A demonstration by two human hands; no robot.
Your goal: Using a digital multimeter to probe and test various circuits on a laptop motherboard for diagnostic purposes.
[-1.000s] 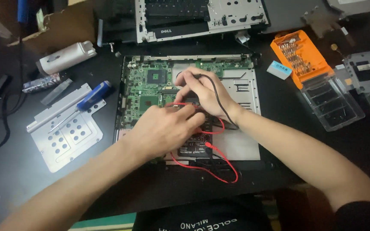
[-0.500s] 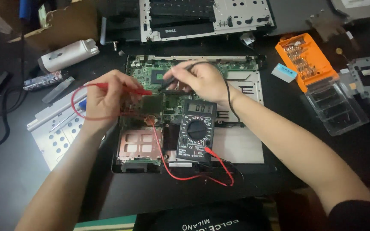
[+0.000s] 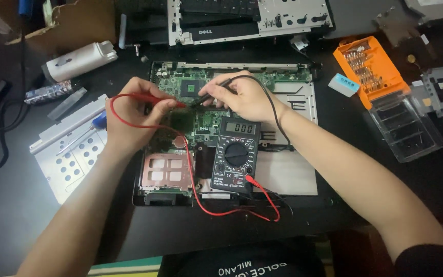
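Note:
An opened laptop base with a green circuit board [image 3: 201, 87] lies in the middle of the dark table. My left hand [image 3: 129, 120] grips a red test probe [image 3: 167, 101] whose tip points at the board. In my right hand [image 3: 244, 97] a black test probe [image 3: 208, 93] is pinched, its tip close to the red one. A black digital multimeter [image 3: 236, 154] rests on the laptop just below my right hand. Its red lead [image 3: 221, 210] loops down over the front edge.
An orange screwdriver bit case [image 3: 370, 69] and clear plastic tray [image 3: 406, 128] sit at right. A perforated metal plate [image 3: 67, 154] with a blue-handled screwdriver [image 3: 96, 123] lies left. A white cylinder [image 3: 80, 59], cardboard box [image 3: 78, 23] and laptop keyboard frame [image 3: 247, 20] stand behind.
My left hand lifted off the multimeter, moved left with the red probe and came back toward the board. The multimeter is now uncovered. My right hand keeps the black probe on the board.

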